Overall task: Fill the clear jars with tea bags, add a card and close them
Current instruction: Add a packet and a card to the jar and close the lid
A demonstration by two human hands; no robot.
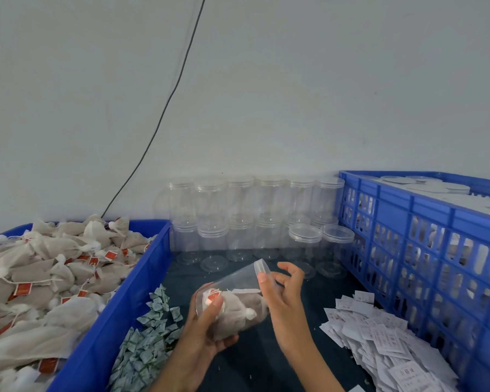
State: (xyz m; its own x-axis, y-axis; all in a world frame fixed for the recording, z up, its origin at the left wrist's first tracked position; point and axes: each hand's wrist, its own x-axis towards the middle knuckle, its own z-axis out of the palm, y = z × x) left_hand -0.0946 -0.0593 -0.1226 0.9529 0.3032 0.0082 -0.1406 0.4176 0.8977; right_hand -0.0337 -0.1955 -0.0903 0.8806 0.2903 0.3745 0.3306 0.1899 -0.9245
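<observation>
Several tea bags (239,306) sit in the tilted clear jar (235,298), held above the surface's middle. Left hand (207,332) fingers clasp its base; right hand (283,290) fingers spread loose at the mouth. Advise steadying the jar, pressing bags down before adding a card (376,332).

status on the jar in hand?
Left hand grips tilted jar, tea bags inside. Right hand open at its mouth. No lid on. Nothing blocking.

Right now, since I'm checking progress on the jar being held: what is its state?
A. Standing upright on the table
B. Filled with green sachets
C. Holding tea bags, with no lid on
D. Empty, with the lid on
C: the tilted clear jar in the left hand shows tea bags inside and an uncapped mouth by the right hand.
</observation>
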